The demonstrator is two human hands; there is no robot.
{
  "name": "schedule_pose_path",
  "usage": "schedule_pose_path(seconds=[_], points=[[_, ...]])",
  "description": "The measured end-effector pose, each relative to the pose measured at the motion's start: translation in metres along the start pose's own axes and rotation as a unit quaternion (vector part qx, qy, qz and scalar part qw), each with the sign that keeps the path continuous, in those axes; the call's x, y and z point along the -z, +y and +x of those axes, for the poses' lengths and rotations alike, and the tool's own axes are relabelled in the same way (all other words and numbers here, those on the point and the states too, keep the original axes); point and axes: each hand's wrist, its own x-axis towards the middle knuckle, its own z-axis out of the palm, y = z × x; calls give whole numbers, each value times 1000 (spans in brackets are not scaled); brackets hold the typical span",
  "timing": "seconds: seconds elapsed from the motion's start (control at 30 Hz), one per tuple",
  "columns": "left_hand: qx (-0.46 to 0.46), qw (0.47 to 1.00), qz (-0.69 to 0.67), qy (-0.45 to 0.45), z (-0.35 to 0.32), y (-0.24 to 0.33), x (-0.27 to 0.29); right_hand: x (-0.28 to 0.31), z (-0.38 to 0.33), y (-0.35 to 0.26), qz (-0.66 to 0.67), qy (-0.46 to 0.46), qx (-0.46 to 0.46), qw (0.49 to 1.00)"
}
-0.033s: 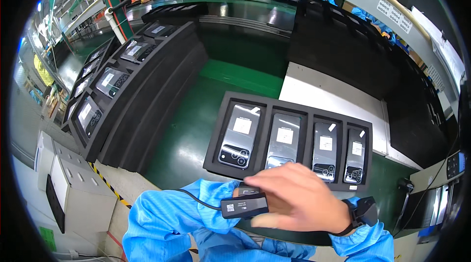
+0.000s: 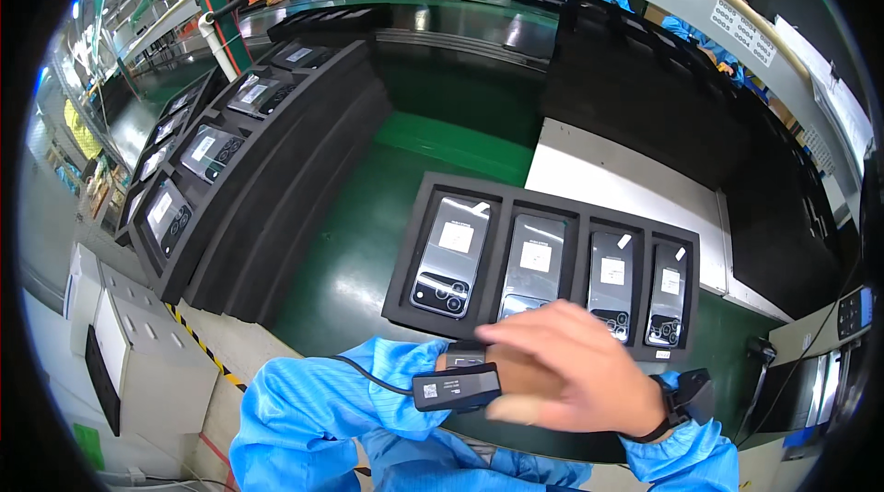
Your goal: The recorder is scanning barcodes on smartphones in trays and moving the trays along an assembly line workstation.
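Note:
My right hand (image 2: 585, 377) reaches leftward in front of my body, thumb apart and fingers stretched out, slightly blurred, with nothing visible in it. Behind it, only a strip of my left hand (image 2: 529, 375) shows; its fingers are hidden. A black box-shaped device (image 2: 456, 388) with a cable sits at my left wrist. Just beyond both hands lies a black foam tray (image 2: 494, 262) holding smartphones in separate slots, including a phone at the left (image 2: 451, 257) and one partly covered by my right hand (image 2: 534, 257). Each carries a white label.
At the left rises a stack of black foam trays (image 2: 304, 142) with phones in the top one. Another tall black stack (image 2: 635, 87) stands at the back right, beside a white panel (image 2: 599, 169). The green tabletop (image 2: 336, 252) reflects light. A grey-white machine (image 2: 152, 354) stands at the lower left.
My right hand has shifted slightly to the right. The phones and trays stay as they were.

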Motion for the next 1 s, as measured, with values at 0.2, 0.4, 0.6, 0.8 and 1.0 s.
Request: schedule_pose_path(seconds=[0.2, 0.4, 0.6, 0.8, 1.0], points=[[17, 987, 113, -115, 18, 9, 30, 24, -36, 11, -24, 11, -93, 995], [-229, 895, 357, -137, -1, 42, 5, 28, -50, 11, -84, -7, -70, 994], [-122, 987, 81, -65, 9, 54, 28, 18, -61, 52, -171, 6, -51, 984], [41, 994, -39, 96, 18, 68, 59, -9, -60, 70, -167, -109, -21, 980], [54, 987, 144, 38, 73, 85, 42, -28, -62, 62, -71, -179, 27, 981]])
